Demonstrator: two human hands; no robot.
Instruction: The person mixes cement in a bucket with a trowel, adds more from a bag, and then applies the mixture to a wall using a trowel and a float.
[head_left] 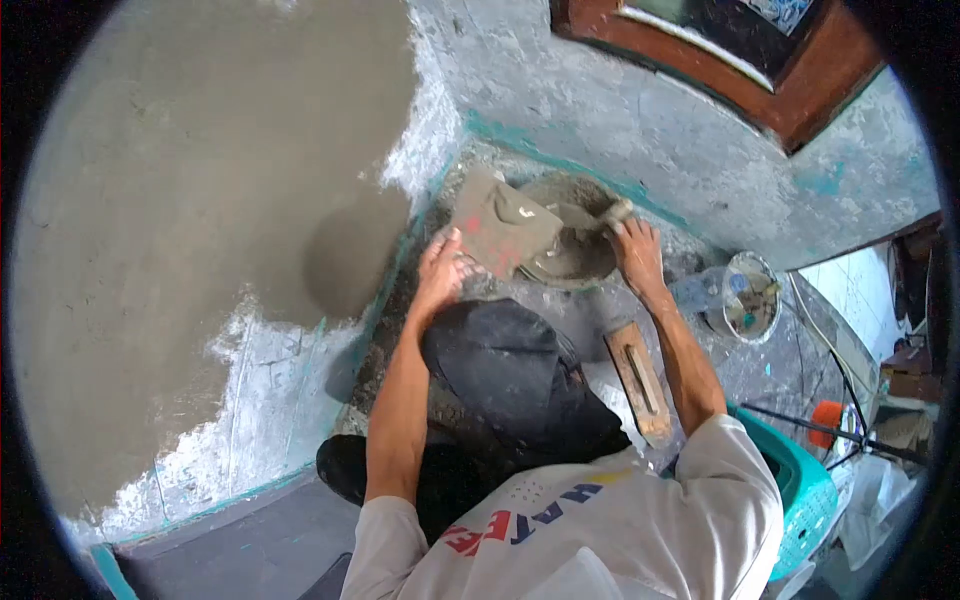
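Observation:
My left hand grips the near left edge of a flat, mortar-smeared board with red marks, and a small lump of wet mortar lies on top of it. The board is tilted over the left part of a round basin of grey mortar on the floor. At the basin's right side, my right hand is closed around the mortar-caked handle of a trowel. Its blade reaches left into the basin and is hard to tell apart from the mortar.
A wooden float lies by my right forearm. Further right stand a white bucket of murky contents and a green plastic stool. Fresh plaster covers much of the left wall. A brown wooden frame juts out at upper right.

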